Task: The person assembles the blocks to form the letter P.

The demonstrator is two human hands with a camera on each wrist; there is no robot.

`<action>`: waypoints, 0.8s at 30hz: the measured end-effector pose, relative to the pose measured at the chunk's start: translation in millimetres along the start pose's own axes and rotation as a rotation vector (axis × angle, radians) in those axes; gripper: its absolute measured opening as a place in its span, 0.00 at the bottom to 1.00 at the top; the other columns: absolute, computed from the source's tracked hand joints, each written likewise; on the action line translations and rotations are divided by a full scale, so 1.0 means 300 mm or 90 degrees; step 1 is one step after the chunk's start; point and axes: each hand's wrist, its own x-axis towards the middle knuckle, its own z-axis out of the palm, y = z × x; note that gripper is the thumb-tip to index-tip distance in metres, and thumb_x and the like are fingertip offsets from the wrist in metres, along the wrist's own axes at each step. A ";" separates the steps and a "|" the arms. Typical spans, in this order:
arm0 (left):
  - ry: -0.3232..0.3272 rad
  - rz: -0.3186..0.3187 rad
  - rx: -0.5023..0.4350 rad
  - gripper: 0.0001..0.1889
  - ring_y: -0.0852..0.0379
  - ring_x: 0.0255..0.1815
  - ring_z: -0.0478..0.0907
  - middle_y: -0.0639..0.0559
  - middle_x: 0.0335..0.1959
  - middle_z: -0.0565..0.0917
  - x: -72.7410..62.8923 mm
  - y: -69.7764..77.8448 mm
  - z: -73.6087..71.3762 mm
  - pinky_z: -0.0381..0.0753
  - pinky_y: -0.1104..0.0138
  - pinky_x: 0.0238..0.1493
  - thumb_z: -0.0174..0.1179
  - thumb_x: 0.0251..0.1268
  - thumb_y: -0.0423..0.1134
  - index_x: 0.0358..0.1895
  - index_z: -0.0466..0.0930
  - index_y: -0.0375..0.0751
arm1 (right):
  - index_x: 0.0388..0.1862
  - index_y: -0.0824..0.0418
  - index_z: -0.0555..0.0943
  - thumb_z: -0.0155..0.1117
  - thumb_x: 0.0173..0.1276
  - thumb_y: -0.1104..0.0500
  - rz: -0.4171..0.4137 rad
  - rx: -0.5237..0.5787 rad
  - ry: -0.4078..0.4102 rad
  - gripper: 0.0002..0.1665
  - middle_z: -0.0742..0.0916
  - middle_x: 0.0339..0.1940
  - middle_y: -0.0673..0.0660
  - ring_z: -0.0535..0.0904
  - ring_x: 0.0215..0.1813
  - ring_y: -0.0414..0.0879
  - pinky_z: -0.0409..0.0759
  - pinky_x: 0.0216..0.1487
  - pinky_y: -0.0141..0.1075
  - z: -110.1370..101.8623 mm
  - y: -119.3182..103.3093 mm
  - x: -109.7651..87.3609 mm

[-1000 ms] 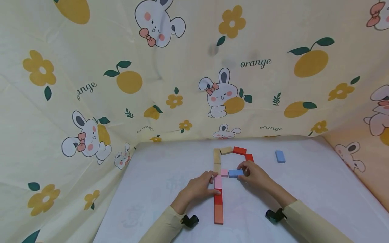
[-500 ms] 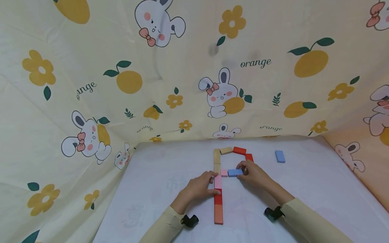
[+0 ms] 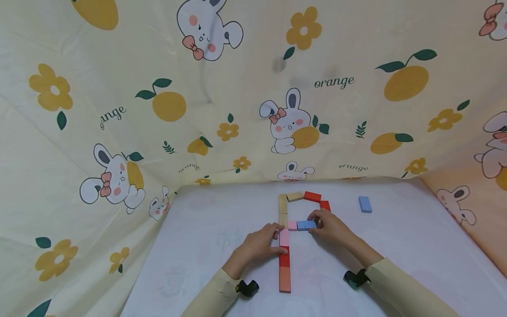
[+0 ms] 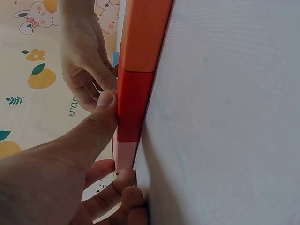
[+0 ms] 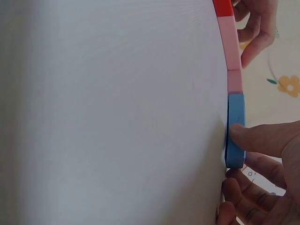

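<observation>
My right hand (image 3: 334, 229) pinches a blue block (image 3: 305, 225), its thumb on the near long side in the right wrist view. The block's left end meets a small pink block (image 3: 292, 225). That pink piece joins a straight column of flat blocks. My left hand (image 3: 257, 242) rests against this column: the thumb touches a red block (image 4: 133, 103), and the fingers lie at the longer pink block (image 3: 284, 237). Below is an orange block (image 3: 284, 279); above are tan blocks (image 3: 283, 204). My right fingers partly cover a red block (image 3: 325, 205) at the loop's right side.
A tan block (image 3: 295, 197) and a red block (image 3: 312, 197) form the top of the loop. Another blue block (image 3: 365, 204) lies apart at the right on the white table (image 3: 198, 246). A patterned cloth (image 3: 245, 88) hangs behind and at the sides.
My right hand has slid the blue block slightly left, closing the small gap to the small pink block. My left hand stays where it was.
</observation>
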 end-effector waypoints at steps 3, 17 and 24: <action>0.001 0.000 0.001 0.42 0.63 0.46 0.76 0.62 0.48 0.79 0.000 0.000 0.000 0.83 0.60 0.48 0.76 0.61 0.63 0.77 0.72 0.59 | 0.55 0.59 0.85 0.80 0.67 0.61 -0.002 -0.002 -0.001 0.19 0.83 0.46 0.55 0.77 0.45 0.49 0.83 0.47 0.42 -0.003 -0.004 -0.002; 0.003 0.006 0.007 0.42 0.64 0.46 0.75 0.62 0.48 0.79 0.000 0.000 -0.001 0.82 0.60 0.47 0.77 0.61 0.62 0.77 0.72 0.58 | 0.54 0.59 0.85 0.80 0.67 0.62 0.003 -0.003 -0.001 0.19 0.83 0.46 0.56 0.77 0.44 0.48 0.84 0.46 0.41 0.002 -0.003 0.001; 0.005 0.002 0.005 0.42 0.64 0.46 0.76 0.62 0.49 0.79 0.000 0.000 0.001 0.83 0.59 0.48 0.77 0.61 0.63 0.76 0.72 0.59 | 0.57 0.59 0.84 0.80 0.67 0.61 0.003 0.001 -0.001 0.21 0.83 0.48 0.57 0.77 0.44 0.49 0.84 0.46 0.41 0.001 -0.005 -0.002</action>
